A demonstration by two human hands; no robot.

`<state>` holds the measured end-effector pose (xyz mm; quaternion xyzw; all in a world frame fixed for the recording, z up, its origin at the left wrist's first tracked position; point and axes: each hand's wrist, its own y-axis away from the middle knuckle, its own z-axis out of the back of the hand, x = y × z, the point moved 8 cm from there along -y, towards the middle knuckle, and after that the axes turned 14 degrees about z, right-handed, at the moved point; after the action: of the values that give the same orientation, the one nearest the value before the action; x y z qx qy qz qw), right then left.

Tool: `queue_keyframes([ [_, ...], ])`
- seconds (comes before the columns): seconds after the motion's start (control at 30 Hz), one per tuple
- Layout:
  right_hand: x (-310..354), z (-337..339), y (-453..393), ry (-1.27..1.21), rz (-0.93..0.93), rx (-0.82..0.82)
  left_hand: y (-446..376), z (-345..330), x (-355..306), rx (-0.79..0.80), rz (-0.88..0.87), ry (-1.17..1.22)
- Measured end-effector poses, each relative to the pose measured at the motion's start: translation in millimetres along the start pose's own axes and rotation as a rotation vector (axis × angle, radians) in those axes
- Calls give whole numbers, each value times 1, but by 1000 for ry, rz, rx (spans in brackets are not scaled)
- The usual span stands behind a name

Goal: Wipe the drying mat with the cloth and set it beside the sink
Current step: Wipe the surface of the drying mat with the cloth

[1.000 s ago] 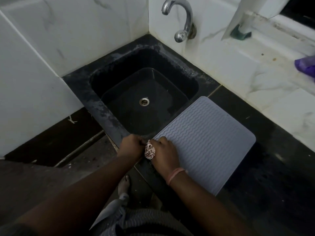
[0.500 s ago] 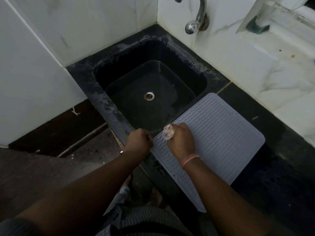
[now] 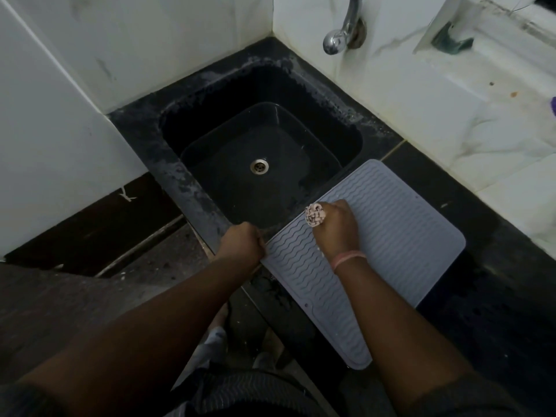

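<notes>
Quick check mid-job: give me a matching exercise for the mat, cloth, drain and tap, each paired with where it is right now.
Things:
1. mat
2. cloth
3. drain
4. tap

Places:
A. on the wall above the sink
B. bunched in the right hand
C. flat on the counter right of the sink, edge gripped by the left hand
D. in the basin floor

Pairs: 1-C, 2-B, 3-D, 4-A

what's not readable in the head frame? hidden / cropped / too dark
- Cloth: mostly hidden inside the right hand; only a bunched end shows.
- Left hand fingers: curled under at the drying mat corner, contact hidden by the knuckles.
- Faucet: top cropped by the frame edge.
- Purple item: cut off at the right edge, unidentifiable.
</notes>
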<state>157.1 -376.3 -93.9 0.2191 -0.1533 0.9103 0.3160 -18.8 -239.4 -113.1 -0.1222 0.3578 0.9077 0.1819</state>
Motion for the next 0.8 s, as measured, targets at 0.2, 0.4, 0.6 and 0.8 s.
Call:
queue_keyframes([
  [0.2, 29, -11, 25, -105, -17, 40, 10, -3, -23, -95, -146, -2],
  [0.4, 55, -32, 55, -142, 103, 91, 15, -11, -28, -194, -303, -172],
  [0.6, 10, -5, 6, -22, 117, 53, 19, -16, -31, -115, -313, -236],
  [0.8, -27, 16, -25, 69, -44, -9, 20, -14, -37, -111, -293, -250],
])
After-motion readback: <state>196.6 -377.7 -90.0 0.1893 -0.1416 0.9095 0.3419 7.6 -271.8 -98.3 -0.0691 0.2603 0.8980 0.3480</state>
